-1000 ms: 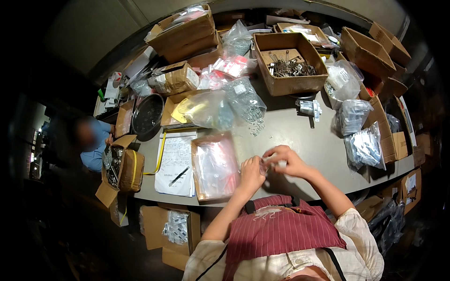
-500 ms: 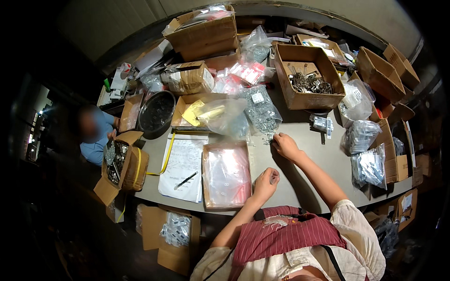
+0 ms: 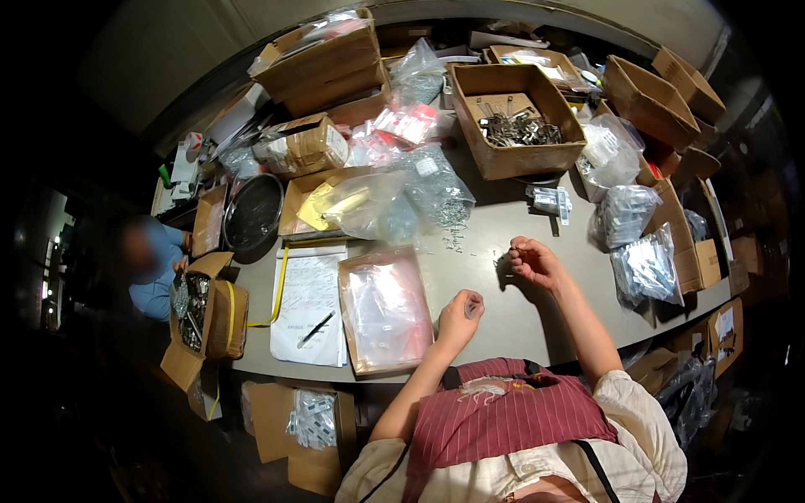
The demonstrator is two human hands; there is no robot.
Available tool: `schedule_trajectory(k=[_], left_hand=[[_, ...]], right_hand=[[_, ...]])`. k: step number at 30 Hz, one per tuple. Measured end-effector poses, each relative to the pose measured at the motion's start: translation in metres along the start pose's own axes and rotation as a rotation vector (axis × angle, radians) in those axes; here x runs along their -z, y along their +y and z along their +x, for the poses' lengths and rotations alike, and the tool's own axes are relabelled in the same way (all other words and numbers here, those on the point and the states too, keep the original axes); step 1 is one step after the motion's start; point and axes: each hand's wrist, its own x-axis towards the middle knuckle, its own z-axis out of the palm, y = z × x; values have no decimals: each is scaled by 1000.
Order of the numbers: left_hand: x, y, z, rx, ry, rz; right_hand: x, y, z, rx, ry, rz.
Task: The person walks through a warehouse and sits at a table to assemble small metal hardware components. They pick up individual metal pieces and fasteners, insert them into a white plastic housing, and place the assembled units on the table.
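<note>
Grey table (image 3: 503,216), loose bits (image 3: 454,240), dim wall (image 3: 197,63).

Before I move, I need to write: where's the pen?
In the head view's left half, the pen lies on papers left of the box of plastic bags.

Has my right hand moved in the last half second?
Yes, to the right: measured against the notepad, your right hand is farther right now, away from the pile of small parts.
</note>
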Motion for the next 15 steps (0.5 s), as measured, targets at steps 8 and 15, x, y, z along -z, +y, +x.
schedule_trajectory(k=[8, 15], left_hand=[[4, 9, -4, 64, 58, 73], [6, 23, -3, 104, 99, 41]], right_hand=[[-39, 15, -18, 69, 237, 85], [4, 22, 12, 201, 507, -1027]])
